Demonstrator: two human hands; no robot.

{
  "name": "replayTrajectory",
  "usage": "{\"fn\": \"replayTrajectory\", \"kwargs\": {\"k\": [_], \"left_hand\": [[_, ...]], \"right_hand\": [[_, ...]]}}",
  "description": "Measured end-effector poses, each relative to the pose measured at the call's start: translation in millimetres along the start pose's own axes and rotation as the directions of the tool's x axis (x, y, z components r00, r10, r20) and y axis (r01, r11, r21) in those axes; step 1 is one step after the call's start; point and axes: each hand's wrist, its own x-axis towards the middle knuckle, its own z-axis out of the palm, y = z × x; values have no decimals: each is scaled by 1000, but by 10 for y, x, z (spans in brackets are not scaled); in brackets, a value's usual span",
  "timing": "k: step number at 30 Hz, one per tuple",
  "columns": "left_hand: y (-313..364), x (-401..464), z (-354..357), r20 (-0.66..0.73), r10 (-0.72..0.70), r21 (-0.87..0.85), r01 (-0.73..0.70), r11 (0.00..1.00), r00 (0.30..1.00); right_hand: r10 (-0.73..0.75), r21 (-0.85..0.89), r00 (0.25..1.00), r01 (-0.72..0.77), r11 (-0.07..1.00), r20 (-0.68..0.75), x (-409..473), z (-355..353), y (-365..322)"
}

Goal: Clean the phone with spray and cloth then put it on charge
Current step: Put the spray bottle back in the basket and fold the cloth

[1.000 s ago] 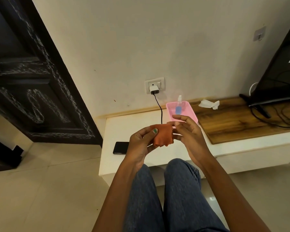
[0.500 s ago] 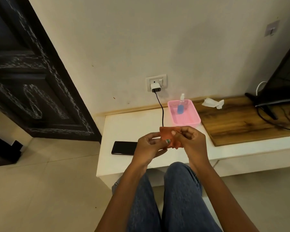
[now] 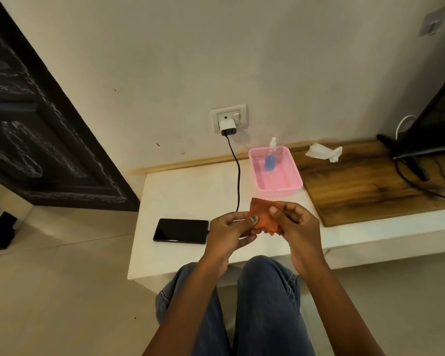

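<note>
Big dark carved door (image 3: pixel 36 129) far off to the left of the fingers, and a black screen (image 3: pixel 437 119) on its stand far off to the right, cables trailing over the wooden board (image 3: pixel 370 186). Below both hands runs the white shelf (image 3: pixel 185 191), the person's denim-clad knees just under its front edge.

Beyond the fingertips, close by, sits the pink basket (image 3: pixel 276 176), and the spray bottle (image 3: pixel 270 156) stands upright inside it at the far end. Nothing blocks the way to it. Further right of the basket, a crumpled white tissue (image 3: pixel 324 151) lies on the board.

Just left of the left hand (image 3: pixel 229 235) lies the phone (image 3: pixel 181 231), flat on the shelf, dark screen up, its near end right beside the knuckles. The black cable (image 3: pixel 238 176) drops from the white charger (image 3: pixel 228 127) in the wall socket, and its lower end disappears behind the fingers, so I cannot tell where the plug lies.

And between the two hands, the orange cloth (image 3: pixel 265 217): left thumb and fingers pinched on its left edge, right hand (image 3: pixel 296 224) with thumb pressed on top and fingers curled beneath, both clamped on it, held above the shelf.
</note>
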Motion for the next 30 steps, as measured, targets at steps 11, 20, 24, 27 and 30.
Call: {"fn": "replayTrajectory", "kwargs": {"k": [11,20,24,27,30], "left_hand": [[-149,886,510,-72,-22,59,26,998,997],[-155,2120,845,-123,221,653,-89,753,967],[-290,2479,857,-117,282,871,-38,489,952],[-332,2613,888,-146,274,903,15,430,950],[-377,2683,927,-103,288,955,14,295,952]], "right_hand": [[50,-38,997,-52,998,-61,937,-223,175],[-78,-437,993,29,899,-94,2277,-57,436],[-29,-619,994,-40,784,-101,2659,-5,690],[8,-689,993,-87,720,-118,2763,23,851],[6,-715,994,-84,694,-111,2790,33,960]]}}
